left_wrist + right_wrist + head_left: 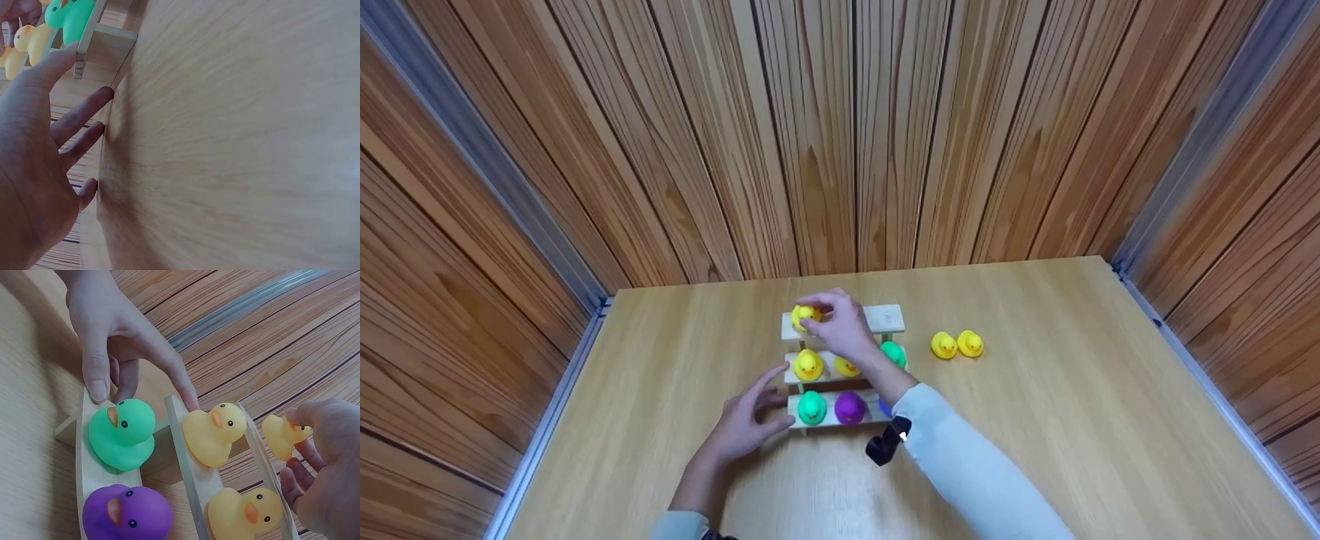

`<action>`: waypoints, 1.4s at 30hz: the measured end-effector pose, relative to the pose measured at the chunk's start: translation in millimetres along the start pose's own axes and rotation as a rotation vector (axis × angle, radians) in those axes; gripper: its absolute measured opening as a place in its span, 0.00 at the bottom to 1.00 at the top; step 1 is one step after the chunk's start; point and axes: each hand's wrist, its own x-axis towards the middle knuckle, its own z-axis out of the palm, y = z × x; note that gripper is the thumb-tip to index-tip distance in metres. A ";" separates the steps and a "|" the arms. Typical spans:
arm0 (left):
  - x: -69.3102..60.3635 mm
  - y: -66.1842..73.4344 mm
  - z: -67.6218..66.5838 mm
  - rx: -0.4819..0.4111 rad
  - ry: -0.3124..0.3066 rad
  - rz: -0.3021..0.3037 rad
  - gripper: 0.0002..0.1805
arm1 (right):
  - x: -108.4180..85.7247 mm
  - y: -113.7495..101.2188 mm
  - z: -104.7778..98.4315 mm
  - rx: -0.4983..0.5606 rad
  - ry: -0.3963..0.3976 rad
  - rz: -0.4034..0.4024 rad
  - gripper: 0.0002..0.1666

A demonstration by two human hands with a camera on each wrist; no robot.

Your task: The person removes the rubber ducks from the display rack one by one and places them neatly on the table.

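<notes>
A stepped wooden rack [885, 319] with three shelves stands on the table. My right hand [840, 326] pinches a yellow rubber duck [278, 436] at the left end of the top shelf. On the middle shelf sit a yellow duck [808, 364], another yellow duck [846, 367] and a green duck [893, 354]. The bottom shelf carries a green duck [811, 407], a purple duck [850, 407] and a blue duck [884, 407], mostly hidden by my right wrist. My left hand [744, 424] touches the rack's left end with thumb and forefinger, its fingers extended.
Two yellow ducks [957, 345] stand side by side on the table [1035, 420], right of the rack. Wood-patterned walls [840, 150] enclose the back and both sides, with metal rails [547, 442] along the side edges.
</notes>
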 end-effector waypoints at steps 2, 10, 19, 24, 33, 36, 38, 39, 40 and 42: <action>-0.1 -0.2 0.6 0.001 0.002 -0.003 0.47 | -0.6 0.2 -1.0 -0.002 -0.003 -0.003 0.20; -0.4 0.0 1.1 0.022 0.003 -0.001 0.46 | -3.6 2.9 -13.2 -0.005 0.022 0.037 0.20; 2.3 -0.1 0.4 0.020 0.010 -0.015 0.47 | -3.9 6.8 -34.5 0.003 0.065 0.059 0.19; 1.8 -0.6 1.2 0.024 0.008 -0.021 0.47 | -4.7 11.8 -45.9 0.005 0.086 0.033 0.19; 0.3 -0.9 1.5 0.032 0.016 -0.030 0.47 | -7.2 19.7 -65.8 -0.005 0.111 0.050 0.19; -0.2 -1.0 1.3 0.034 0.015 -0.032 0.47 | -7.9 22.2 -72.9 -0.016 0.117 0.061 0.19; -0.4 -0.7 1.1 0.035 0.017 -0.035 0.47 | -8.5 24.0 -77.5 -0.027 0.126 0.064 0.19; -0.7 -0.4 1.1 0.035 0.016 -0.035 0.47 | -8.7 25.2 -79.8 -0.031 0.131 0.059 0.19; -0.8 -0.4 1.0 0.035 0.017 -0.038 0.47 | -9.0 26.4 -82.0 -0.033 0.136 0.059 0.19; -1.7 0.0 0.8 0.039 0.020 -0.042 0.47 | -9.9 28.8 -86.5 -0.045 0.144 0.059 0.19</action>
